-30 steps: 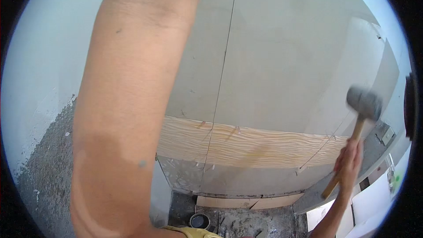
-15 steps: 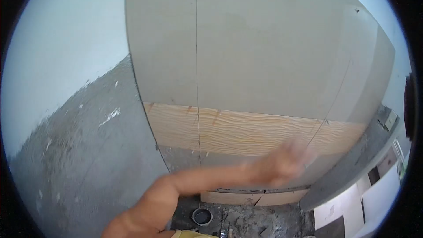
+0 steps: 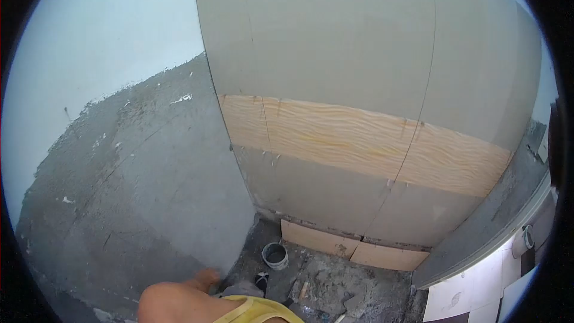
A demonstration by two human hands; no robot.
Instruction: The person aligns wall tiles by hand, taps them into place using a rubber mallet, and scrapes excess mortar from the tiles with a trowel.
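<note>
My left hand (image 3: 207, 277) hangs low at the bottom left, beyond my bent arm, close to the grey plastered wall (image 3: 149, 203). It is small and partly hidden there, so its fingers cannot be made out. My right hand is out of the picture. Right of my left hand, a round bucket (image 3: 275, 256) with dark contents stands on the floor. Wet grey mortar (image 3: 326, 284) is spread beside it, with a wooden-looking handle (image 3: 304, 290) lying in it. The tiled wall (image 3: 341, 42) ahead carries a wavy beige tile band (image 3: 347, 137).
Thin strings (image 3: 426, 84) run down the tiled wall. Two beige tile strips (image 3: 317, 238) stand along its foot. On the right are a curved ledge (image 3: 478, 248) and pale tiles (image 3: 451, 299). A dark shoe (image 3: 261, 280) shows near the bucket.
My left arm has swung from across the tiled wall down to the lower left. The view has shifted, showing more floor and plastered wall.
</note>
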